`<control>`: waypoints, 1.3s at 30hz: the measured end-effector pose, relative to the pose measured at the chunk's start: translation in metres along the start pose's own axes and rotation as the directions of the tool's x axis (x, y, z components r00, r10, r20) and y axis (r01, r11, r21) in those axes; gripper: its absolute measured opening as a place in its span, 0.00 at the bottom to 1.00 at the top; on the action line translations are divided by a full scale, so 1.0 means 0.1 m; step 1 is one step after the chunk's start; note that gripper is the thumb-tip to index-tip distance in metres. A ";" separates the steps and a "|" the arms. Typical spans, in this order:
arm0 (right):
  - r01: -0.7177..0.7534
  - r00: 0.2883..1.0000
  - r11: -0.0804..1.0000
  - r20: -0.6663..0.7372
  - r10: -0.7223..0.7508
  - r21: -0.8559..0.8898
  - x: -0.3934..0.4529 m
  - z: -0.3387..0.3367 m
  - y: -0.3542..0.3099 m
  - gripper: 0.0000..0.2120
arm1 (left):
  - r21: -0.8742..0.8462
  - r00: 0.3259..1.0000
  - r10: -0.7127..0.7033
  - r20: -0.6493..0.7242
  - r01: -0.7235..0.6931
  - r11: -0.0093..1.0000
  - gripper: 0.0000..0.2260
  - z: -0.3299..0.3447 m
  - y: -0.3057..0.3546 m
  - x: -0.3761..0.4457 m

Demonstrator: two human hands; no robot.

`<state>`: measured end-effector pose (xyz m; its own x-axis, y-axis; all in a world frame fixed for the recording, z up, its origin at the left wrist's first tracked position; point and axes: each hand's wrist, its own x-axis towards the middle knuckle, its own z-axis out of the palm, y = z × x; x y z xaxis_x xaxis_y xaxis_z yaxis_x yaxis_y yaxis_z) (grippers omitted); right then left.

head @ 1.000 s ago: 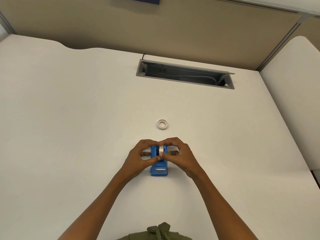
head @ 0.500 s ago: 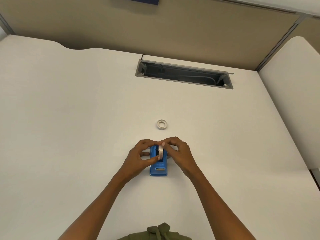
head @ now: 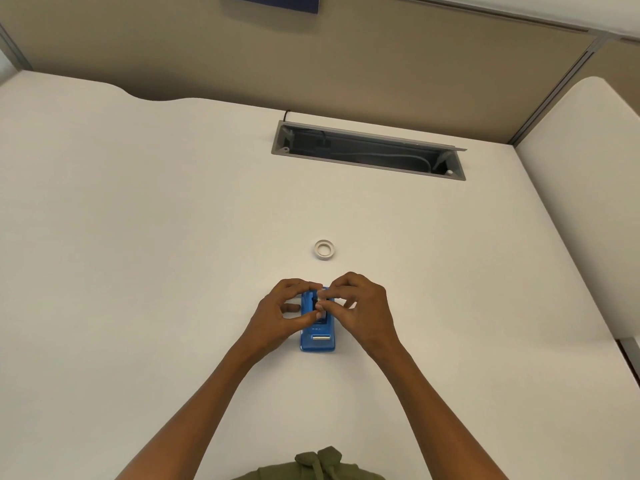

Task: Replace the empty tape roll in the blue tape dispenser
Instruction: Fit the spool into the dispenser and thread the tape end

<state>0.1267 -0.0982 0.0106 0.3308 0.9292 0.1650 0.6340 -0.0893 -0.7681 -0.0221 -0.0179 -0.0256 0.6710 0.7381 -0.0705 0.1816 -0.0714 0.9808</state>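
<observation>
While the blue tape dispenser [head: 317,336] sits on the near desk [head: 138,271], both hands' grips meet over it: left hand [head: 280,315] steadying its side, right hand [head: 360,308] pinching the tape roll [head: 321,301]. An empty ring [head: 324,250] lies just beyond.

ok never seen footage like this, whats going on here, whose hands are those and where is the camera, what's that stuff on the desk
There is no machine here: a person wears one wide-angle camera on the head, and it looks forward and down at their own bare hands. So you see the desk from above. The left hand and right hand meet over a blue tape dispenser that stands on the desk. Their fingertips pinch something small at its top; the fingers hide what it is. Farther back a small white ring, seemingly a tape roll or core, lies flat and apart. Behind it an open cable slot is set into the desk.
</observation>
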 end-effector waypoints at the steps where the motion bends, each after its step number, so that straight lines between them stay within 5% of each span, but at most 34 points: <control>1: 0.010 1.000 1.000 -0.003 -0.010 -0.006 0.00 0.00 -0.01 0.07 | 0.001 1.000 -0.004 -0.001 0.004 1.000 0.18 0.00 0.00 0.00; 9: 0.107 0.994 0.986 0.021 -0.105 -0.130 -0.01 -0.01 -0.05 0.05 | -0.001 1.000 -0.011 -0.013 0.011 1.000 0.19 0.01 0.01 -0.01; 22: 0.066 0.997 0.980 0.052 -0.057 -0.186 0.00 -0.01 -0.10 0.06 | 0.029 1.000 -0.015 -0.018 0.015 0.999 0.20 0.02 0.05 -0.03; 32: 0.060 0.998 0.975 0.012 -0.059 -0.213 -0.04 -0.05 -0.11 0.06 | 0.182 0.980 -0.068 0.185 0.034 0.983 0.43 -0.08 -0.04 -0.14; 39: 0.115 0.993 0.956 0.022 -0.113 -0.269 -0.16 -0.03 -0.11 0.04 | 0.239 0.987 -0.050 0.150 0.013 0.971 0.42 -0.07 -0.09 -0.13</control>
<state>0.1163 -0.1128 0.0180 0.2417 0.9409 0.2372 0.8324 -0.0754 -0.5490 -0.0373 -0.0218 -0.0324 0.7610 0.6320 -0.1461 0.3571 -0.2201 0.9078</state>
